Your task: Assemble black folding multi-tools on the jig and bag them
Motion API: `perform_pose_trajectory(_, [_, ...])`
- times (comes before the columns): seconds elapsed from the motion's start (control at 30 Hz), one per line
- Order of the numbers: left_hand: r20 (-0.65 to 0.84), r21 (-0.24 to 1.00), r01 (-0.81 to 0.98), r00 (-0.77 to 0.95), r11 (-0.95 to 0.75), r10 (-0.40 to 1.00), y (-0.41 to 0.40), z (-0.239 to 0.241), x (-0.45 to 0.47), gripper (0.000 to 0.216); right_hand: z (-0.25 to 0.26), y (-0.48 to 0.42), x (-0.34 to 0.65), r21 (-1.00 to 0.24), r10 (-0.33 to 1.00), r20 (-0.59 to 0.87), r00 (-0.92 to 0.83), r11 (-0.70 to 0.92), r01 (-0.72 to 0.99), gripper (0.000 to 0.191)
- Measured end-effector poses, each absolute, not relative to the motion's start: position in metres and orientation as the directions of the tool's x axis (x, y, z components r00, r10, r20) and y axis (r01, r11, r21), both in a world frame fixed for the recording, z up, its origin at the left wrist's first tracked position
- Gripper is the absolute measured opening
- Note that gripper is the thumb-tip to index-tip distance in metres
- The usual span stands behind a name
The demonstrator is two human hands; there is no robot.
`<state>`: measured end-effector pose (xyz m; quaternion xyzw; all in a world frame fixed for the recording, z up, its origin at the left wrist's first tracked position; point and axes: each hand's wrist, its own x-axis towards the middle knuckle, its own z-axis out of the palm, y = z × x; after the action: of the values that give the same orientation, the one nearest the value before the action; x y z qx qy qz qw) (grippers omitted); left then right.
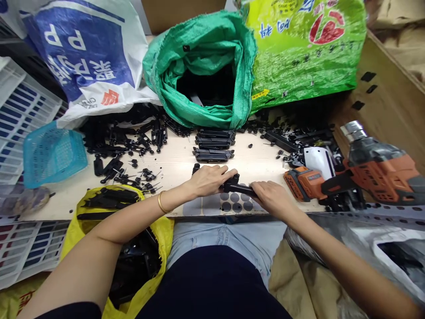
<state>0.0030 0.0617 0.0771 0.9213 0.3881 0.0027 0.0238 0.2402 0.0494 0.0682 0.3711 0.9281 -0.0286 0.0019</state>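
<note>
A long black plastic part (241,189) lies between my two hands at the front of the worktable (179,164). My left hand (210,179) is closed over its left end, where a small knob-like piece sticks up by the fingertips. Its right end is gripped by my right hand (270,196), with the thumb and fingers pressed together. The fingers partly hide both ends. Beneath it lies a sheet of round grey stickers (236,206). Just beyond my hands, several slim black plastic parts (214,153) are stacked in a row.
Behind stand an open green sack (201,117) and two printed sacks. Loose black pieces (133,141) and a blue basket (55,155) are at left. An orange cordless power tool (378,173) lies at right. A yellow bag (78,239) of black parts hangs below the front edge.
</note>
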Motion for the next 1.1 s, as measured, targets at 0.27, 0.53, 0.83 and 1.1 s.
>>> perform_pose_trajectory(0.27, [-0.003,0.203,0.566,0.817,-0.799,0.577,0.043,0.09,-0.012,0.058,0.101,0.037,0.247,-0.09,0.61,-0.181,-0.771,0.771,0.631,0.015])
perform_pose_trajectory(0.53, [0.246,0.943,0.07,0.513,-0.326,0.822,-0.037,0.1,-0.005,0.053,0.11,-0.016,0.222,-0.843,0.674,-0.05,-0.737,0.367,0.393,0.039])
perform_pose_trajectory(0.83, [0.226,0.974,-0.04,0.11,-0.223,0.968,-0.056,0.107,0.019,0.053,0.108,-0.029,0.184,-0.982,0.737,-0.18,-0.652,-0.103,0.155,0.048])
perform_pose_trajectory(1.1, [0.578,0.711,0.318,0.245,-0.627,0.779,-0.036,0.08,0.034,0.07,0.068,0.005,0.184,-0.983,0.932,-0.1,-0.349,-0.147,-0.111,0.081])
